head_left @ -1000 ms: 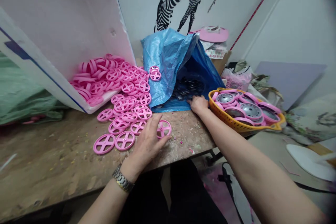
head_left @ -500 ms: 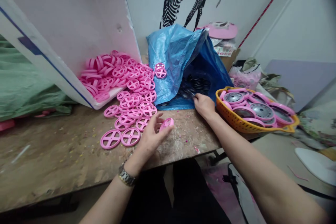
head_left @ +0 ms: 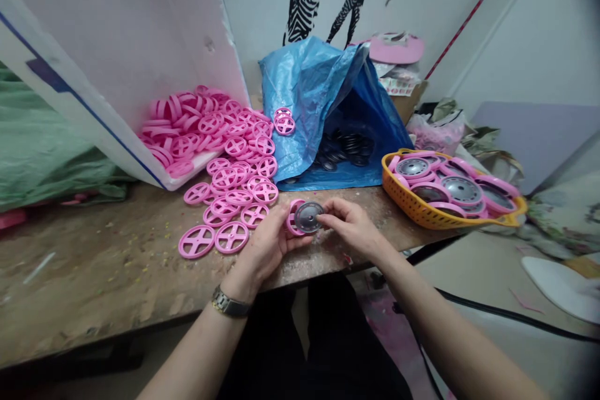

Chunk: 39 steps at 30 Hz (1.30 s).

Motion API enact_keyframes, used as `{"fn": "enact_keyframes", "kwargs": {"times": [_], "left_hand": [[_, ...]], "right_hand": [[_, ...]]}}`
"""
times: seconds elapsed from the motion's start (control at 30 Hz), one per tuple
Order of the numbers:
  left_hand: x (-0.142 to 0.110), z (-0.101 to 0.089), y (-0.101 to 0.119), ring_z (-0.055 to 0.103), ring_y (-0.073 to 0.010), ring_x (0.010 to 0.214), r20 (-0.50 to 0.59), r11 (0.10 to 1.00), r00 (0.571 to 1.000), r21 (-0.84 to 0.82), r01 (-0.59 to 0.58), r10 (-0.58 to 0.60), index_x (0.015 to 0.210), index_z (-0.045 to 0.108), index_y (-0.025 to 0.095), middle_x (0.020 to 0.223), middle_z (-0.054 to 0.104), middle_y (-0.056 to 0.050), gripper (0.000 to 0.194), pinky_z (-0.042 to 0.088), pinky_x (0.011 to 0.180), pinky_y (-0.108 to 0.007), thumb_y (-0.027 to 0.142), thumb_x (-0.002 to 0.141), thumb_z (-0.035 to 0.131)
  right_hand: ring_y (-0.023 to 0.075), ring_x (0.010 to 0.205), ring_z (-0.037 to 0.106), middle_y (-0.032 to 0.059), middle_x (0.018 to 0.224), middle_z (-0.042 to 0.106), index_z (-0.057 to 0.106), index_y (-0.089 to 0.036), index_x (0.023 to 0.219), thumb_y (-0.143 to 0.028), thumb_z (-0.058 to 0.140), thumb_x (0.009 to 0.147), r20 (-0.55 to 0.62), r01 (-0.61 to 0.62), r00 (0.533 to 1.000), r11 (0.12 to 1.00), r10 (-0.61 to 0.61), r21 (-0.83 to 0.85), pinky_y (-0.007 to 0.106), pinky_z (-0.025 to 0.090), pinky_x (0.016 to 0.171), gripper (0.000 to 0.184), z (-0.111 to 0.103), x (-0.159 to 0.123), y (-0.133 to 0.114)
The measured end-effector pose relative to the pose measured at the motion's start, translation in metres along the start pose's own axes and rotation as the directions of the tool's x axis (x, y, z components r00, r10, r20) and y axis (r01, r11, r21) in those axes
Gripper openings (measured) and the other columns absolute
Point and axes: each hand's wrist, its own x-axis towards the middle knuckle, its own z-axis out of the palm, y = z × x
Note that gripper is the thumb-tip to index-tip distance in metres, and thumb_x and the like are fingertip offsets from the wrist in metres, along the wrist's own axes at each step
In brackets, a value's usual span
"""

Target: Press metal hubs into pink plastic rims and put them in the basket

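My left hand [head_left: 267, 240] grips a pink plastic wheel ring [head_left: 290, 220] just above the front of the workbench. A dark grey disc, like a hubcap [head_left: 308, 217], is pinched at its right edge by my right hand [head_left: 354, 225]. The disc overlaps the right part of the ring; whether it is seated in it I cannot tell. Several pink cross-spoked wheel rings [head_left: 232, 236] lie left of my hands and spread back to a heap [head_left: 187, 128] in a tipped white foam box [head_left: 239, 69]. More dark discs [head_left: 344, 149] lie inside an open blue plastic bag [head_left: 300, 94].
A yellow basket [head_left: 398, 197] holding pink rings with grey discs in them stands at the bench's right end. Green fabric [head_left: 51, 150] lies at the left. Behind the basket are a cardboard box [head_left: 410, 100] and bagged items [head_left: 438, 134]. The worn bench [head_left: 117, 262] has its front edge near my legs.
My right hand has come out from the mouth of the blue bag with a grey disc and brought it against the pink ring. My left hand still holds the ring.
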Motion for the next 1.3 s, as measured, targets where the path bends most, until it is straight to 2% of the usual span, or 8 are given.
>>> {"fn": "enact_keyframes", "kwargs": {"times": [0.23,0.4,0.63,0.8,0.93,1.03,1.17,1.3], "left_hand": [[-0.006,0.005,-0.012,0.07,-0.0217,0.087,-0.062,0.982,0.994,0.172,-0.078,0.09,0.102,0.074,0.021,0.103,0.073,-0.008,0.026,0.063,0.06,-0.027,0.037,0.095,0.055],[-0.009,0.008,-0.021,0.07,-0.0218,0.086,-0.067,0.985,0.995,0.16,-0.064,0.075,0.097,0.074,0.018,0.098,0.072,-0.009,0.024,0.063,0.062,-0.029,0.035,0.093,0.058],[-0.014,0.006,-0.033,0.073,-0.0219,0.081,0.005,0.97,0.998,0.235,-0.058,0.058,0.109,0.069,0.018,0.099,0.072,-0.01,0.033,0.062,0.064,-0.029,0.044,0.094,0.055],[-0.023,0.004,-0.031,0.071,-0.0205,0.086,0.158,0.841,0.971,0.487,-0.234,0.179,0.119,0.064,0.022,0.108,0.068,-0.006,0.034,0.061,0.071,-0.029,0.035,0.087,0.066],[-0.027,0.004,-0.029,0.066,-0.0226,0.098,0.25,0.655,0.933,0.665,-0.359,0.257,0.116,0.066,0.021,0.106,0.069,-0.006,0.027,0.056,0.081,-0.031,0.029,0.091,0.059],[-0.03,0.006,-0.031,0.065,-0.0212,0.096,0.285,0.549,0.916,0.734,-0.399,0.283,0.112,0.066,0.019,0.102,0.07,-0.005,0.024,0.054,0.084,-0.032,0.025,0.091,0.056],[-0.034,0.013,-0.037,0.068,-0.0188,0.083,0.247,0.595,0.927,0.713,-0.372,0.284,0.108,0.065,0.019,0.097,0.067,-0.004,0.022,0.057,0.068,-0.027,0.027,0.092,0.052],[-0.035,0.018,-0.037,0.068,-0.0151,0.067,0.238,0.606,0.946,0.727,-0.324,0.221,0.115,0.062,0.02,0.094,0.066,-0.003,0.027,0.057,0.06,-0.026,0.029,0.092,0.051]], "right_hand": [[0.0129,0.057,0.051,-0.0043,0.061,0.056,0.056,-0.022,0.069,-0.039,0.067,0.074,-0.051,-0.045,0.998,0.998,0.043,-0.04,0.024,0.04,0.051,0.02,0.003,-0.01,-0.002],[0.0161,0.07,0.061,-0.0006,0.074,0.066,0.062,-0.021,0.08,-0.038,0.069,0.072,-0.119,-0.043,0.992,0.998,0.038,-0.036,0.027,0.047,0.063,0.02,0.007,-0.019,-0.003],[0.0149,0.067,0.06,-0.0013,0.074,0.065,0.062,-0.02,0.081,-0.04,0.069,0.072,-0.068,-0.1,0.992,0.987,0.109,0.127,0.027,0.047,0.061,0.022,0.008,-0.031,-0.003],[0.0133,0.067,0.059,-0.0028,0.073,0.064,0.059,-0.021,0.082,-0.038,0.07,0.073,-0.062,-0.085,0.993,0.971,0.101,0.224,0.026,0.046,0.064,0.023,0.007,-0.04,-0.003],[0.0152,0.074,0.062,-0.0004,0.079,0.068,0.064,-0.019,0.088,-0.035,0.07,0.074,-0.015,-0.099,0.994,0.962,0.106,0.253,0.027,0.046,0.07,0.022,0.007,-0.049,-0.001],[0.0148,0.071,0.058,-0.0015,0.075,0.065,0.065,-0.019,0.084,-0.033,0.068,0.076,-0.064,-0.066,0.995,0.977,0.081,0.203,0.027,0.044,0.067,0.016,0.007,-0.057,-0.001],[0.0132,0.066,0.053,-0.0036,0.068,0.06,0.065,-0.02,0.078,-0.028,0.065,0.077,-0.17,-0.001,0.985,0.992,0.024,0.13,0.026,0.04,0.065,0.009,0.007,-0.064,-0.002],[0.013,0.065,0.052,-0.0036,0.067,0.059,0.064,-0.019,0.077,-0.031,0.069,0.075,-0.163,-0.034,0.984,0.977,0.069,0.208,0.026,0.039,0.063,0.013,0.007,-0.065,-0.001]]}}
